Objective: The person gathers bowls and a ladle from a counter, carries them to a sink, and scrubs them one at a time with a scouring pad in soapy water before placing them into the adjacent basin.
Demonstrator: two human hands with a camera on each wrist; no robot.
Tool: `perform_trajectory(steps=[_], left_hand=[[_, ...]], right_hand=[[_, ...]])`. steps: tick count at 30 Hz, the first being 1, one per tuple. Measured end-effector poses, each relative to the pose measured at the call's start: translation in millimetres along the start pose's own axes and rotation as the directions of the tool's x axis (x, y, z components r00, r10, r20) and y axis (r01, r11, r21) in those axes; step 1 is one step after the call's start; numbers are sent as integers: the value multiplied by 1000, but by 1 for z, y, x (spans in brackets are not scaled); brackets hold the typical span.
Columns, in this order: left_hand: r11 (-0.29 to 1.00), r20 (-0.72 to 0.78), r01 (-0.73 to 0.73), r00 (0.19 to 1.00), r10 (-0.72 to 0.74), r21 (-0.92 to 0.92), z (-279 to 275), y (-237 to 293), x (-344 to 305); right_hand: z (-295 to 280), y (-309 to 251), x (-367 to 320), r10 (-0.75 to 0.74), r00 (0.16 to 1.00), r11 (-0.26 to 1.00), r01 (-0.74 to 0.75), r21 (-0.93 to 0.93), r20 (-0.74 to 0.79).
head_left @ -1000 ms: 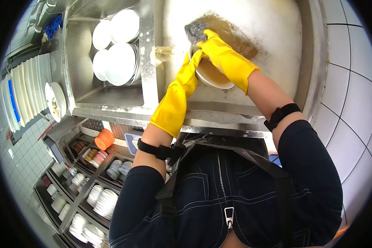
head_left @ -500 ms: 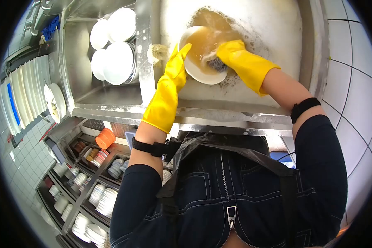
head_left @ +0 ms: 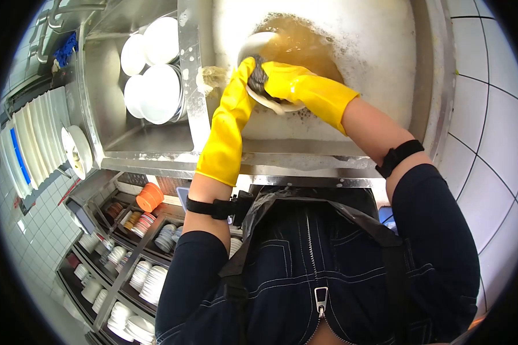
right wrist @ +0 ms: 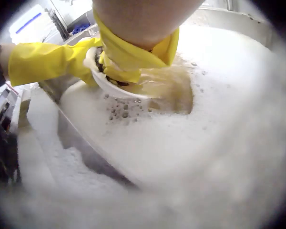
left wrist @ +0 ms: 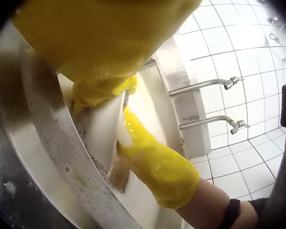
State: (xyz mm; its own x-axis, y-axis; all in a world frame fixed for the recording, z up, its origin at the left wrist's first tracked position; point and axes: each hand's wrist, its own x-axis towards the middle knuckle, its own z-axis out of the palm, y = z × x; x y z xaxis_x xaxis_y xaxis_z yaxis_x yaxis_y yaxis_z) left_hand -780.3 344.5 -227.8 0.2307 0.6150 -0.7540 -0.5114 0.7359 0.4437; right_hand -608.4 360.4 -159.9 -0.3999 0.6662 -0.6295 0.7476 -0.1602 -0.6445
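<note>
In a sink of foamy, brownish water, my yellow-gloved left hand (head_left: pixel 236 98) grips a white bowl (head_left: pixel 256 42) by its left rim. The left wrist view shows the side of the tilted bowl (left wrist: pixel 101 136) under those fingers. My right hand (head_left: pixel 288 83), gloved in yellow too, holds a dark grey steel-wool scrubber (head_left: pixel 257 76) against the inside of the bowl, right at the left fingertips. Seen from the right wrist, the bowl (right wrist: pixel 115 90) sits low at the foam, its inside partly hidden by the right glove.
The left basin holds several white plates (head_left: pixel 158 95). On the metal divider (head_left: pixel 191 75) lies a pale mesh scrubber (head_left: pixel 210 80). Taps (left wrist: pixel 200 86) stick out from the tiled wall. Shelves of stacked dishes (head_left: pixel 149 282) and an orange stack (head_left: pixel 149 196) stand below left.
The scrubber in my right hand went from beyond the far rim, down to the bowl's near right part, then left to the left rim. My left hand has kept hold of the bowl, which shifted slightly left.
</note>
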Motion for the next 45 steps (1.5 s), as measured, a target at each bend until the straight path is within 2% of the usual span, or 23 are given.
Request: perform_trajectory(steps=[1,3,4,6,7,8,10,11,13,14,18,22,24,26,28,31,32,34,37,39,42,44,45], left_hand=[[1000,-122,-24,992,23,-8,2,5,-1],[999,-242,-45,969,41,-11,9,10,-9],[993,-215,-84,972,99,79,14,12,-17],[954,-149,-171,966,212,248,22,18,-33],[954,-237,-87,958,159,287,30,20,-37],[953,-238,-89,958,162,290,27,17,-36],[936,-108,-137,978,180,323,23,12,-34],[935,-107,-141,977,185,326,23,11,-32],[945,-34,-168,982,185,279,26,8,-31],[950,2,-179,983,185,255,28,6,-31],[945,-100,-222,963,252,241,40,9,-32],[947,-172,-218,950,262,238,41,19,-42],[949,-122,-206,963,240,240,26,19,-41],[929,42,-169,986,164,328,21,20,-46],[924,24,-163,986,165,346,17,17,-46],[945,49,-147,989,138,293,11,16,-42],[930,92,-206,978,186,306,9,18,-41],[911,133,-267,963,236,313,14,23,-47],[844,121,-299,954,275,445,23,26,-51],[582,150,-295,947,284,758,24,26,-43],[481,192,-311,940,280,820,23,22,-34],[471,231,-343,932,281,813,20,18,-27],[377,213,-310,937,276,873,28,17,-30]], right_hand=[[4,6,2,1,1000,1000,-1,3,1],[15,23,14,-267,950,907,305,-289,162],[14,30,17,-267,950,908,303,-289,159],[12,41,21,-44,971,798,176,-577,236],[11,37,9,-80,997,757,73,-649,20],[17,61,41,27,1000,810,-21,-586,2],[21,77,55,-47,965,903,-69,-423,-256],[25,76,59,-50,964,904,-67,-423,-260],[32,54,58,76,936,996,-90,-27,-343],[34,44,55,74,937,996,-88,-25,-342],[19,4,20,99,995,995,-100,22,30],[31,32,7,-101,985,962,133,-237,141],[36,53,23,-207,967,812,253,-525,146],[31,59,34,-97,994,808,109,-579,53],[17,58,41,135,965,843,-232,-485,-227],[-4,70,46,147,909,925,-266,-271,-390],[-6,81,58,273,841,922,-367,-121,-466],[-19,84,57,297,760,916,-397,-52,-578],[-43,59,37,280,811,936,-350,-43,-514],[-65,29,11,262,856,952,-306,-27,-446],[-76,22,6,237,895,965,-261,-11,-378],[-75,48,24,-248,930,911,130,-391,-270],[-77,9,3,-115,967,928,23,-372,-227]])
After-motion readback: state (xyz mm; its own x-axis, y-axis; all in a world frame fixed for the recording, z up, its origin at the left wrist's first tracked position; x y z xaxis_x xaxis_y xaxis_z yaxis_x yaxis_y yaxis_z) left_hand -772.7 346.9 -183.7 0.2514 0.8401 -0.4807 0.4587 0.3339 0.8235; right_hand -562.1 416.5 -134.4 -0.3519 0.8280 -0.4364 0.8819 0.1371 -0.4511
